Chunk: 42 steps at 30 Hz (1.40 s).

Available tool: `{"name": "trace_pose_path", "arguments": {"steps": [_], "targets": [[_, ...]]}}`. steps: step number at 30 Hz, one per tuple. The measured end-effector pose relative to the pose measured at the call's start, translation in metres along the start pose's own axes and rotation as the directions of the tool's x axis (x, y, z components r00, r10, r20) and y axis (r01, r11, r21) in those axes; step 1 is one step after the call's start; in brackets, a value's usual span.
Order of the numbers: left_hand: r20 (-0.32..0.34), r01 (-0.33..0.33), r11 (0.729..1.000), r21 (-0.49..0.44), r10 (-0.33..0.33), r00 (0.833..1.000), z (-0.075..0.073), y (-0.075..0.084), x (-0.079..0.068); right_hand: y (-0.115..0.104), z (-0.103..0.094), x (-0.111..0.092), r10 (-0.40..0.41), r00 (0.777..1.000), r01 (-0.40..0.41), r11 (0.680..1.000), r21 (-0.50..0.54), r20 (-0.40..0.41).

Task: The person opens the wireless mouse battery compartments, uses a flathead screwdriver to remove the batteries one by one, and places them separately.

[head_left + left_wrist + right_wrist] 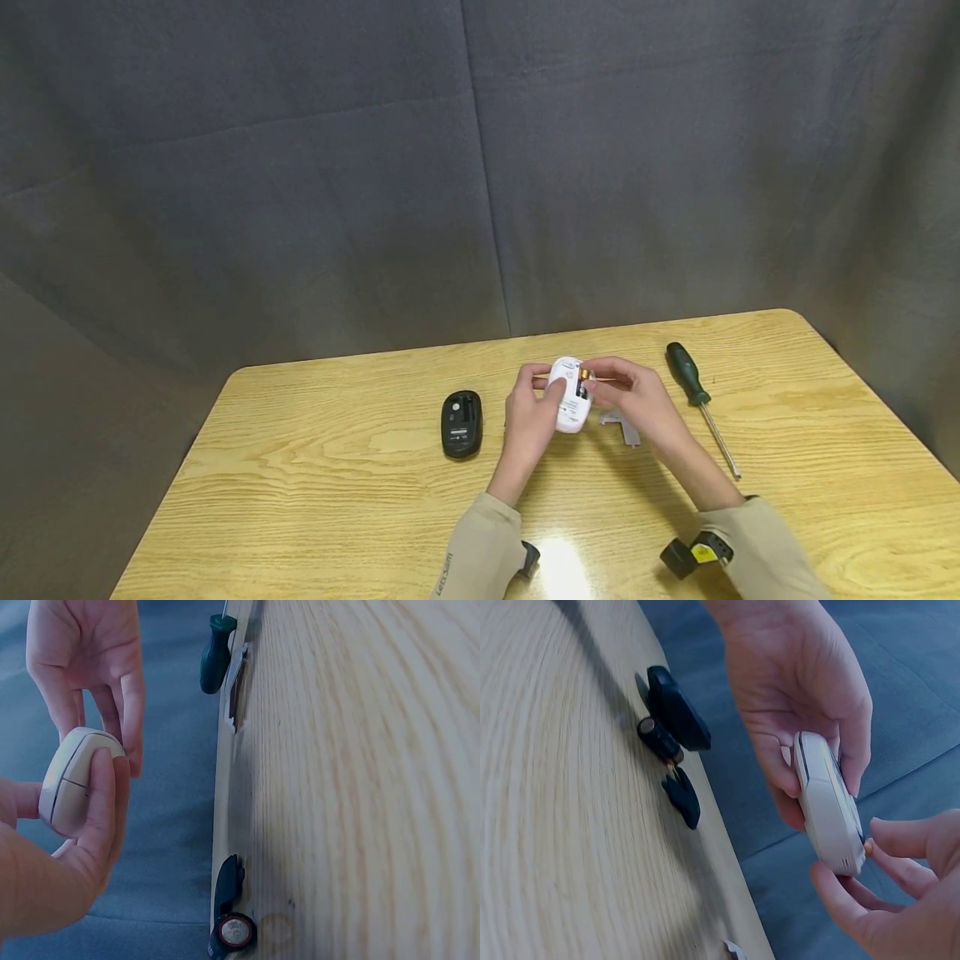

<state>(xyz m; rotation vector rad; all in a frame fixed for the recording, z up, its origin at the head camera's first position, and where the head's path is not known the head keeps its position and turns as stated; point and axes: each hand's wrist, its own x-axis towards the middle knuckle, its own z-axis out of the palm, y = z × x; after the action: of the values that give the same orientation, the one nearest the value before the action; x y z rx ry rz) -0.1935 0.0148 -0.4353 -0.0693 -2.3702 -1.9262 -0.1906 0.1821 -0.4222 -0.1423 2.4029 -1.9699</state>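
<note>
My left hand (531, 412) grips a white computer mouse (572, 412) above the table, its underside turned up toward the head camera. The mouse's battery slot lies uncovered, and a copper-and-black battery (583, 383) shows in it. At that slot, my right hand (633, 396) pinches the battery between thumb and fingers. In the right wrist view the battery's copper end (868, 846) peeks out beside the right thumb, while other right fingertips (831, 889) touch the end of the mouse. The left wrist view shows the mouse's button side (75, 780), with left fingers across it.
A black mouse (461, 425) lies underside up on the table, its battery slot uncovered. Near it are a loose battery (658, 740) and a small black piece (681, 796). A white battery cover (628, 432) sits below the right hand. Farther right lies a green-handled screwdriver (686, 372).
</note>
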Motion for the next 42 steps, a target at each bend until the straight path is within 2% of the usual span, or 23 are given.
{"name": "trace_pose_path", "arguments": {"steps": [8,14,23,28,35,42], "targets": [[-0.006,0.002,1.0,0.015,-0.002,1.0,0.002,-0.003,0.001,0.002,0.001,0.001,0.077,0.997,-0.075,0.99,0.118,-0.013],[-0.02,-0.028,0.996,0.081,0.03,0.999,0.002,-0.006,0.001,0.002,0.002,0.001,0.136,0.99,-0.137,0.956,0.258,0.019],[-0.029,-0.049,0.993,0.111,0.052,0.998,-0.001,-0.006,0.001,-0.002,0.004,-0.001,0.144,0.986,-0.165,0.919,0.359,0.086],[-0.036,-0.042,0.997,0.069,0.045,0.998,0.0,-0.004,0.002,-0.006,0.005,-0.001,0.132,0.99,-0.143,0.935,0.326,0.056],[-0.042,-0.029,0.999,0.035,0.031,0.999,0.002,-0.004,0.002,-0.004,0.01,-0.004,0.055,0.995,-0.043,0.989,0.143,-0.081],[-0.054,-0.029,0.999,0.037,0.031,0.998,0.003,-0.004,0.003,-0.006,0.015,-0.004,-0.043,0.985,0.044,0.999,-0.001,-0.164]]}}
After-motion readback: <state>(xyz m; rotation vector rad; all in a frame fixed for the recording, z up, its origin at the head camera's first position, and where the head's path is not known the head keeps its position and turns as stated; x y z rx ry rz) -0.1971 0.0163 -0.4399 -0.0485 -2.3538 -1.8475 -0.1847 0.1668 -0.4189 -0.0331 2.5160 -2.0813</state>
